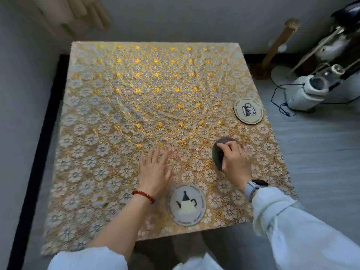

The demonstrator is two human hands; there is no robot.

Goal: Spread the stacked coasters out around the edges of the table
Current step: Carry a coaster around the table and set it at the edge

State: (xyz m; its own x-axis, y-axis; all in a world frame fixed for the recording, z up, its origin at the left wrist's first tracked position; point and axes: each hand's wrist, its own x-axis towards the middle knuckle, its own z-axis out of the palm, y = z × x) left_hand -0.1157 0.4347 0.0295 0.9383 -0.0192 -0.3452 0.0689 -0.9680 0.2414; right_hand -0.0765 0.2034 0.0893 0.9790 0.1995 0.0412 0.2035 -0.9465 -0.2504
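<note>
A round coaster with a teapot picture point(186, 204) lies flat near the table's front edge. Another round coaster with a mug picture point(248, 109) lies by the right edge. My right hand point(233, 160) grips a dark round coaster stack point(219, 151), tilted up on its edge above the cloth; how many coasters it holds is not visible. My left hand point(155, 170) hovers flat with fingers spread, just left of the teapot coaster, holding nothing.
The square table point(124, 106) is covered by a gold floral lace cloth. Walls stand close behind and to the left. On the floor at the right are a white appliance with a black cable point(303, 92) and wooden poles point(278, 41).
</note>
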